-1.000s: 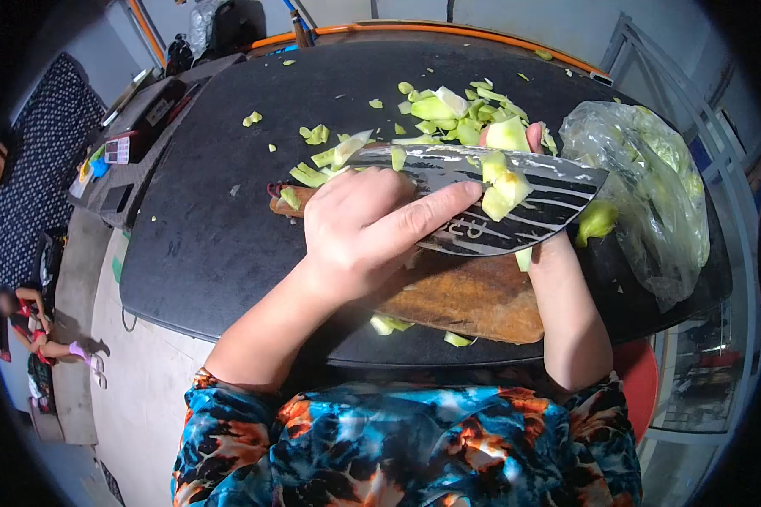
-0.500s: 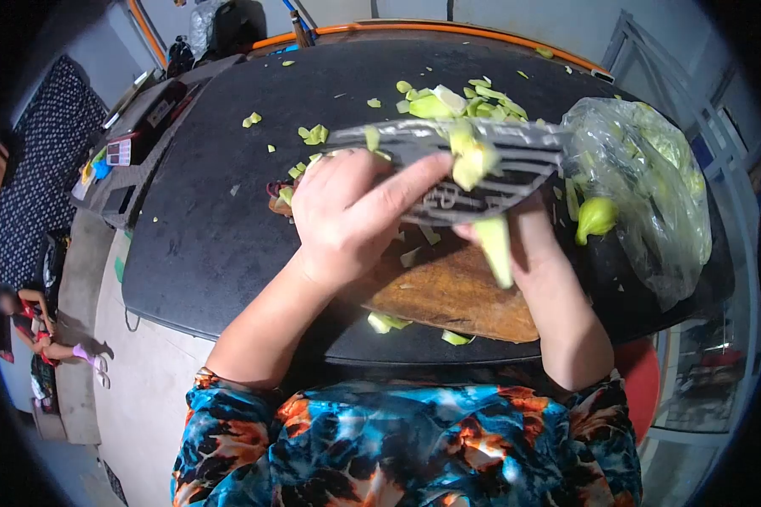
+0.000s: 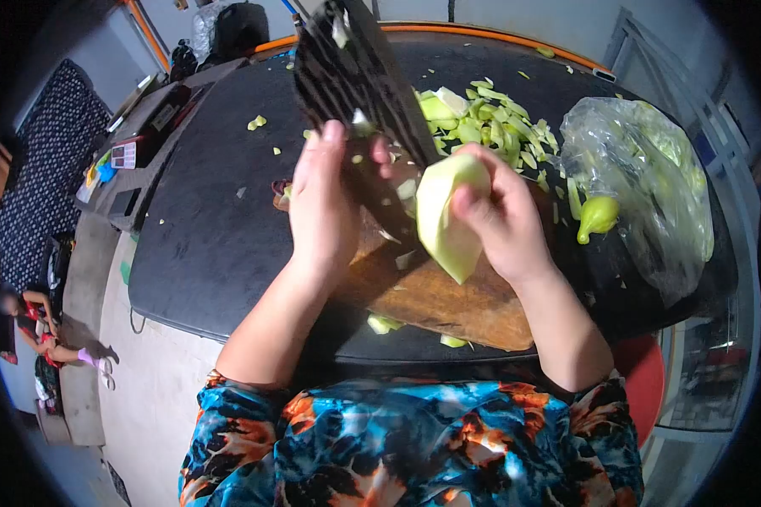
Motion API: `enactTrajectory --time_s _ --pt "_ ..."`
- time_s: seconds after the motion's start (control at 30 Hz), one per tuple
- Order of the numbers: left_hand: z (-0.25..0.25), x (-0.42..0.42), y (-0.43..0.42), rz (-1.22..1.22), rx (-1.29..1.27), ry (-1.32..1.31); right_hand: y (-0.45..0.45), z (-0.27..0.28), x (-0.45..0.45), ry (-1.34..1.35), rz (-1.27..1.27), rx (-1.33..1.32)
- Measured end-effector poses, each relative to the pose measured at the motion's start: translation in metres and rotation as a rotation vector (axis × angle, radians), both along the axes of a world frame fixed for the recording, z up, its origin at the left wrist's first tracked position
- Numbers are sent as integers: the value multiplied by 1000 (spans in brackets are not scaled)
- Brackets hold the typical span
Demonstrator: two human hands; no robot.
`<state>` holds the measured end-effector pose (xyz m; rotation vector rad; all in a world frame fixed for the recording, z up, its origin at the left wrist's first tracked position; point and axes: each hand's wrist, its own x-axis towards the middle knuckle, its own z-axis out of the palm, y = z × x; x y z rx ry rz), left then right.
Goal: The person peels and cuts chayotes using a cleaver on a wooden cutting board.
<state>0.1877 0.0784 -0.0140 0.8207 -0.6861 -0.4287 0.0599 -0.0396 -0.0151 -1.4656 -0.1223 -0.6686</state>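
Note:
My left hand (image 3: 320, 207) is closed at the near end of a cleaver (image 3: 355, 72); the handle itself is hidden. Its wide dark blade, striped and dotted with wet scraps, is raised and tilted up to the left. In my right hand (image 3: 509, 220) is a peeled, pale green vegetable piece (image 3: 448, 215), gripped between thumb and fingers above the cutting board (image 3: 448, 304). The blade's lower right corner comes close to the piece; whether they touch, I cannot tell. A heap of green slices (image 3: 490, 122) lies beyond my hands.
At the right, a clear plastic bag (image 3: 651, 186) holds pale green contents, with a yellow-green vegetable piece (image 3: 599, 215) beside it. Green scraps (image 3: 384, 323) lie by the board's near edge on the black table (image 3: 203, 211). Another person (image 3: 46, 329) is at the far left.
The cleaver has swung from lying across the view to pointing up and left. A slice that was on the blade is gone from it. The vegetable piece in my right hand has come up into fuller view.

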Motion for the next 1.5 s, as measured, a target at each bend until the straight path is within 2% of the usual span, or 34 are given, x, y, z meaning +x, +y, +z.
enactTrajectory --time_s 0.03,0.1,0.17,0.23,0.27,0.37,0.5,0.7,0.8,0.9,0.93,0.97,1.03,1.07,1.1,1.17,1.23,1.3,1.37,1.47,1.5 --pt "-2 0 -2 -113 -3 122 -4 -6 2 24 6 -123" --pt "-8 0 -7 -186 81 280 9 -10 7 -31 -25 -141" --pt "-6 -5 -7 -275 198 334 9 -8 6 15 -188 -376" --pt "-20 -2 -10 -355 265 388 4 -13 12 -92 -354 -664" --pt "-28 0 -14 -292 258 424 7 -12 11 -68 -397 -712" --pt "-29 -6 -16 -185 316 389 4 -28 16 71 -449 -746" --pt "-39 1 -21 -216 272 279 0 -25 13 275 -387 -733" --pt "-36 22 -18 -200 196 416 -3 -19 12 221 -311 -875" --pt "-40 33 -18 -295 176 314 -12 -21 14 247 -383 -908" --pt "-44 26 -16 -333 278 201 -35 -34 25 101 -554 -766" --pt "-36 11 -17 -370 344 29 -35 -30 24 127 -590 -715" --pt "-22 -7 -12 -395 452 1 -38 -31 24 79 -629 -726" --pt "-34 -23 -19 -405 395 -143 -34 -30 24 131 -597 -462" --pt "-49 -24 -28 -399 376 -186 -36 -33 24 184 -600 -476" --pt "-56 -24 -29 -320 460 -375 -36 -31 23 159 -566 -384" --pt "-63 -21 -33 -302 458 -369 -36 -27 22 109 -501 -196" --pt "-42 -25 -25 -341 428 -154 -41 -22 24 -16 -480 -71" --pt "-35 -19 -21 -336 358 -4 -40 1 11 140 -589 -80" --pt "-33 -5 -17 -294 325 42 -56 2 5 -44 -638 -146" --pt "-33 15 -15 -208 272 54 -57 19 -15 75 -579 -200" --pt "-33 20 -16 -191 249 58 -53 23 -18 180 -584 -307"
